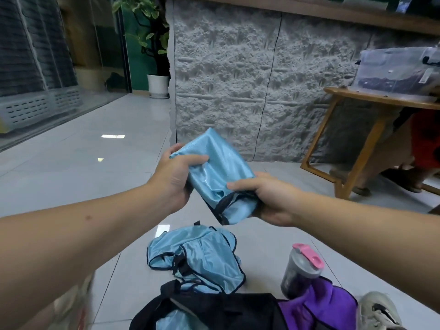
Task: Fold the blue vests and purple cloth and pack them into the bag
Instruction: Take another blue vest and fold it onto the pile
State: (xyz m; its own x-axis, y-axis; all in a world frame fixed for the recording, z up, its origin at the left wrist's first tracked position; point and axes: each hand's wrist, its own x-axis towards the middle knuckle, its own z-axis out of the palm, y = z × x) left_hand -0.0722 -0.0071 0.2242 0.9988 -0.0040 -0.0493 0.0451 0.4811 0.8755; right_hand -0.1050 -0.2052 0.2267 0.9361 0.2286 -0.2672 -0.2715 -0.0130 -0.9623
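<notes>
light blue vest [212, 167] (dark trim), purple cloth [331, 303], black bag [226, 310]

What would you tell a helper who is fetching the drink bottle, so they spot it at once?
Start at the black bag on the tiled floor. On its right lies the purple cloth, and the shaker bottle rests tilted there. It alone is hard, grey, with a pink flip cap.

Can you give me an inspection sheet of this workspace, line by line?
Surface: glossy tiled floor.
Job's things: folded blue vest held up; unfolded blue vests on floor; purple cloth; black bag, something blue inside.
Clutter: shaker bottle, shoe.
Hands: left hand and right hand grip the folded vest.
Cables: nothing seen.
Surroundings: stone wall, potted plant, wooden table with plastic bin.
</notes>
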